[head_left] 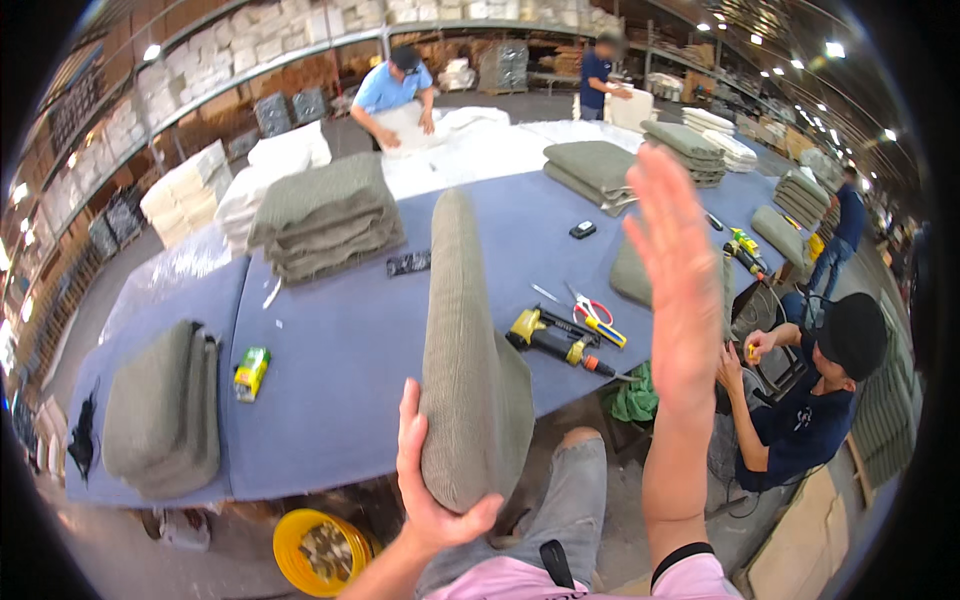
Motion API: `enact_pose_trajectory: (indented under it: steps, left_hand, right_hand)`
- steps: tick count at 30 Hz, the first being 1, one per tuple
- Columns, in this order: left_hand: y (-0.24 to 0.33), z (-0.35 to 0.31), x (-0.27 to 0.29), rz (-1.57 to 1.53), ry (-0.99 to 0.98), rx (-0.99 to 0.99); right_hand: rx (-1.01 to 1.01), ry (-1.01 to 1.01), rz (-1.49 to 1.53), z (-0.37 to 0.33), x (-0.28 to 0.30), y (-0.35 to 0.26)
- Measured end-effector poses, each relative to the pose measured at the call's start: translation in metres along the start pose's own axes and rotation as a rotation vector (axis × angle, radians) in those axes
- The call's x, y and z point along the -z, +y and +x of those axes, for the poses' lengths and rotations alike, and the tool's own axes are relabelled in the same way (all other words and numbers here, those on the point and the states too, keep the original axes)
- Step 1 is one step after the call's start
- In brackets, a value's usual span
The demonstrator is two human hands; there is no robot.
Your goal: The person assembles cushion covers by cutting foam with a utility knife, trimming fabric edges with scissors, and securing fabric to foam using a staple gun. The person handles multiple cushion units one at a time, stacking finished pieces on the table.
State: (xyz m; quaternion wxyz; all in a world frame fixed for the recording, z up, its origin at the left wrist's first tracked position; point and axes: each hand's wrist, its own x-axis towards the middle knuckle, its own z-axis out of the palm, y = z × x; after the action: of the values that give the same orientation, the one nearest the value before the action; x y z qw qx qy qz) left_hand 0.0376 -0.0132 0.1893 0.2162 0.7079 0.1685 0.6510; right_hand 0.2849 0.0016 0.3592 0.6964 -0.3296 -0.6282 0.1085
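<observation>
A grey-green cushion in knitted cloth (455,350) stands on its narrow edge in front of me, over the table's near edge. My left hand (440,515) grips its lower end, thumb on one side and fingers on the other. To the right of the cushion, my right hand (680,290) is raised flat with fingers stretched, slightly blurred, holding nothing and apart from the cushion. Between them on the table lie a yellow and black staple gun (545,335) with a hose, red-handled scissors (592,308) and a yellow-handled tool (606,332).
Folded grey-green pieces lie in a stack (325,220) and a pile (165,410) on the blue table (330,400). A yellow-green packet (252,373) lies at left. Below stands a yellow bucket (290,555). A seated co-worker (810,400) is close at right; others stand farther off.
</observation>
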Motion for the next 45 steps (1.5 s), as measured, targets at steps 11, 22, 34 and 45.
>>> enact_pose_trajectory:
  steps: [11, 22, 34, 45]
  left_hand:
    - [0.012, -0.046, -0.018, 0.036, -0.09, 0.117]
    - [-0.027, -0.008, 0.125, -0.553, 0.672, 0.672]
    - [-0.231, -0.083, 0.293, 1.145, -0.328, 0.657]
    - [-0.071, -0.169, 0.139, 0.884, 0.185, 0.796]
  right_hand:
    - [-0.512, 0.044, 0.237, -0.166, -0.083, 0.224]
    - [-0.503, 0.158, -0.274, -0.256, -0.045, 0.192]
    - [-0.334, -0.354, -0.796, -0.247, -0.091, 0.197]
    - [-0.821, -0.291, -0.742, -0.235, -0.019, 0.234]
